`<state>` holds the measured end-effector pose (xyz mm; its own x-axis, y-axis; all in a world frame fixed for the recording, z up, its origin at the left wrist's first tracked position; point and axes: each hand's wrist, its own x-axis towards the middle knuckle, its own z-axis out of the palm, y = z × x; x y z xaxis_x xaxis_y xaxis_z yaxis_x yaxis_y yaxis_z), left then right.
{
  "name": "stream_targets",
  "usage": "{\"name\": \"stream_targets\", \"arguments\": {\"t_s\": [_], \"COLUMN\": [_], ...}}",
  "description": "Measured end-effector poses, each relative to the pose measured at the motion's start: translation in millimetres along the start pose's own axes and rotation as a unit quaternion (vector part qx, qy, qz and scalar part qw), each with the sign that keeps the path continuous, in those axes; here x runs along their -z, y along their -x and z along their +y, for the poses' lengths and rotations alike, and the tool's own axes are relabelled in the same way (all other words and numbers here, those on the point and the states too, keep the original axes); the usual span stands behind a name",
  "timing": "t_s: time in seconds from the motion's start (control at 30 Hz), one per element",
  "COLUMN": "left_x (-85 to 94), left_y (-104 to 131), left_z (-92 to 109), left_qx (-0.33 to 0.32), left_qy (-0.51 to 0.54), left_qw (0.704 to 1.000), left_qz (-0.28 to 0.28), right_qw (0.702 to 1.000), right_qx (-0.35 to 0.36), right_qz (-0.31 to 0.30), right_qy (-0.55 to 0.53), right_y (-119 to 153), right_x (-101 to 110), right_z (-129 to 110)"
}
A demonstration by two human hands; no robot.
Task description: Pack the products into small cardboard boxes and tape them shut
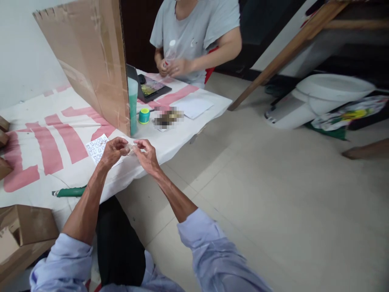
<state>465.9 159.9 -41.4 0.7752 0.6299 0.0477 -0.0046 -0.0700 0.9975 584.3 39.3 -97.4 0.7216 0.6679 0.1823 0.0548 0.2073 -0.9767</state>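
Note:
Between my two hands, above the table's front edge, is a small clear plastic piece [131, 149], its shape hard to make out. My left hand [114, 150] pinches its left side, and my right hand [146, 154] pinches the right side. Under and beside my left hand lies a white sheet with small printed figures [96, 149]. A green-handled tool [70, 192] rests on the cloth near my left forearm. Just beyond my hands stand a tall green translucent bottle [133, 103] and a small teal and yellow round container [144, 116].
A large cardboard panel [91, 61] stands upright on the table [170, 146]. Behind it are an open laptop [153, 87] and white paper [194, 106]. Across the table a person holds a clear bottle [170, 52]. Cardboard boxes [36, 225] sit at lower left; a white bucket [319, 97] is at right.

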Motion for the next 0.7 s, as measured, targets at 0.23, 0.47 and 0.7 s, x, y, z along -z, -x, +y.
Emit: {"name": "stream_targets", "arguments": {"t_s": [0.23, 0.47, 0.7], "left_x": [8.0, -7.1, -6.1], "left_y": [19.8, 44.6, 51.8], "left_z": [19.8, 14.5, 21.3], "left_qx": [-0.130, -0.237, -0.163], "left_qy": [-0.282, -0.447, -0.521], "left_qw": [0.947, 0.860, 0.832], "left_qz": [0.078, -0.070, -0.100], "right_qw": [0.991, 0.972, 0.957], "right_qx": [-0.096, -0.113, -0.132], "right_qz": [-0.048, -0.120, -0.149], "right_qy": [-0.085, -0.170, -0.210], "right_y": [1.3, 9.5, 30.8], "right_x": [-4.7, -8.7, -8.9], "right_z": [-10.0, -29.0, -37.3]}}
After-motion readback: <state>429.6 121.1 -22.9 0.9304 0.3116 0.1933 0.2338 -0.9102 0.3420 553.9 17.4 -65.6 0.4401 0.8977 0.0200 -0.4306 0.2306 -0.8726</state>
